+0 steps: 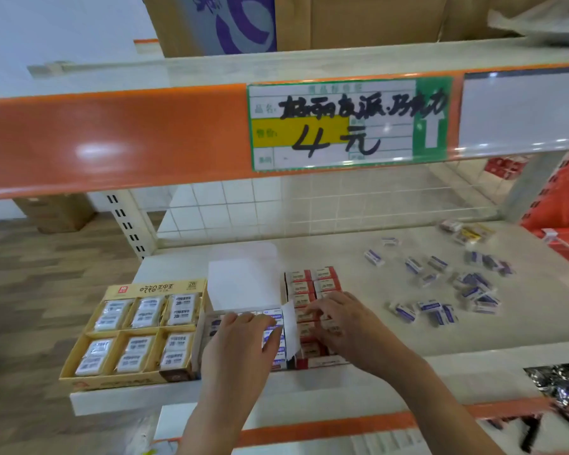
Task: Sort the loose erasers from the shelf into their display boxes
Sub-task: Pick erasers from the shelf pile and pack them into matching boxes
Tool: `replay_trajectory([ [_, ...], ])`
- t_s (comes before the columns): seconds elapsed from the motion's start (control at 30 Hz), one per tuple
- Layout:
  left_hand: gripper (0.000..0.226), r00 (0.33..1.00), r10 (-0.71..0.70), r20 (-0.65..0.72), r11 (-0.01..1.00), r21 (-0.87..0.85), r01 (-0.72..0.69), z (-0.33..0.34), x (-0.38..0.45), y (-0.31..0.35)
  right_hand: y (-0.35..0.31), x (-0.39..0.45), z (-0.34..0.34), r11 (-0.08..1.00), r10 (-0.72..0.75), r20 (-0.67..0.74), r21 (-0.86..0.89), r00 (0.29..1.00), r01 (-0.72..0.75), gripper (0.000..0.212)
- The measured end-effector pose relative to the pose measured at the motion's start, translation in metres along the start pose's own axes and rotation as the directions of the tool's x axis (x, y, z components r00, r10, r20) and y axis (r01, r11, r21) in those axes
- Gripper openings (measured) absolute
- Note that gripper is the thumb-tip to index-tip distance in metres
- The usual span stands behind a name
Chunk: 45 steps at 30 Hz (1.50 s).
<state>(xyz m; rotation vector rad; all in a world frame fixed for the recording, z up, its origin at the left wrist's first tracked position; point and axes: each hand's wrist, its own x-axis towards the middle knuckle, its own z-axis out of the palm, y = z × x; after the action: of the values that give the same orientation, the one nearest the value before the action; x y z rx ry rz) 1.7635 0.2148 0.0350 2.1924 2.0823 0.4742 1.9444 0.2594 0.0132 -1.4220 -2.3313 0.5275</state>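
Left hand [243, 343] rests, fingers relaxed, on the white box of blue-sleeved erasers [276, 351]. Right hand [344, 326] apparently pinches a red-sleeved eraser [304, 315] in the red display box [312, 287]. Loose blue-and-white erasers [440, 284] lie scattered on the pale shelf [358, 284], right of both hands.

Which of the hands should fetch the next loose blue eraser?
Probably the right hand: the loose blue erasers lie scattered on the shelf to its right. The left hand rests on the blue-eraser box, farther away.
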Motion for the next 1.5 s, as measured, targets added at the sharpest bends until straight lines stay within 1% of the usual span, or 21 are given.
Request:
replay_trajectory([
  [0.07,0.034,0.998,0.069,-0.009,0.998,-0.007,-0.069,-0.005,0.009,0.017,0.013,-0.003,-0.015,1.0,0.0,-0.027,-0.03,1.0,-0.001,0.037],
  [0.13,0.033,0.991,0.131,-0.022,0.99,-0.056,-0.132,-0.006,0.018,0.038,0.028,-0.007,-0.032,0.996,0.005,-0.052,-0.086,0.999,-0.009,0.037],
  [0.23,0.032,0.968,0.233,-0.087,0.963,-0.12,-0.243,-0.003,0.033,0.075,0.052,-0.013,-0.059,0.988,0.016,-0.079,-0.153,0.997,-0.028,0.034],
  [0.3,0.029,0.953,0.28,-0.116,0.938,-0.175,-0.297,0.001,0.044,0.101,0.069,-0.019,-0.077,0.983,0.047,-0.112,-0.169,0.993,-0.066,0.032],
  [0.43,0.018,0.913,0.355,-0.2,0.899,-0.196,-0.392,0.018,0.066,0.148,0.105,-0.037,-0.105,0.967,0.13,-0.148,-0.198,0.98,-0.158,0.031],
  [0.47,0.018,0.905,0.373,-0.204,0.891,-0.193,-0.411,0.025,0.071,0.16,0.115,-0.042,-0.111,0.965,0.148,-0.155,-0.193,0.977,-0.176,0.03],
  [0.57,0.027,0.902,0.417,-0.115,0.887,-0.163,-0.431,0.051,0.085,0.189,0.142,-0.057,-0.119,0.954,0.217,-0.147,-0.178,0.965,-0.242,0.029],
  [0.7,0.026,0.915,0.403,-0.025,0.911,-0.085,-0.403,0.092,0.102,0.213,0.176,-0.072,-0.122,0.933,0.301,-0.104,-0.174,0.948,-0.315,0.03],
  [0.83,0.027,0.943,0.331,0.015,0.943,-0.024,-0.331,0.12,0.116,0.221,0.205,-0.08,-0.121,0.915,0.338,-0.083,-0.204,0.937,-0.348,0.032],
  [0.93,0.029,0.96,0.277,0.029,0.961,-0.019,-0.276,0.131,0.125,0.223,0.218,-0.078,-0.121,0.917,0.317,-0.089,-0.226,0.944,-0.329,0.032],
  [1.1,0.03,0.97,0.235,0.06,0.972,0.011,-0.236,0.14,0.135,0.232,0.231,-0.068,-0.12,0.922,0.267,-0.055,-0.274,0.962,-0.272,0.032],
  [1.27,0.026,0.978,0.188,0.093,0.976,0.095,-0.196,0.145,0.139,0.242,0.241,-0.059,-0.12,0.916,0.211,-0.034,-0.342,0.977,-0.21,0.028],
  [1.37,0.025,0.982,0.168,0.081,0.972,0.152,-0.178,0.147,0.14,0.249,0.245,-0.057,-0.121,0.918,0.178,-0.012,-0.357,0.984,-0.17,0.027],
  [1.43,0.025,0.987,0.141,0.077,0.977,0.149,-0.152,0.148,0.141,0.252,0.247,-0.056,-0.122,0.922,0.156,-0.002,-0.36,0.988,-0.146,0.025],
  [1.5,0.023,0.992,0.096,0.08,0.991,0.089,-0.103,0.149,0.142,0.253,0.249,-0.055,-0.124,0.926,0.135,0.002,-0.357,0.991,-0.125,0.025],
])
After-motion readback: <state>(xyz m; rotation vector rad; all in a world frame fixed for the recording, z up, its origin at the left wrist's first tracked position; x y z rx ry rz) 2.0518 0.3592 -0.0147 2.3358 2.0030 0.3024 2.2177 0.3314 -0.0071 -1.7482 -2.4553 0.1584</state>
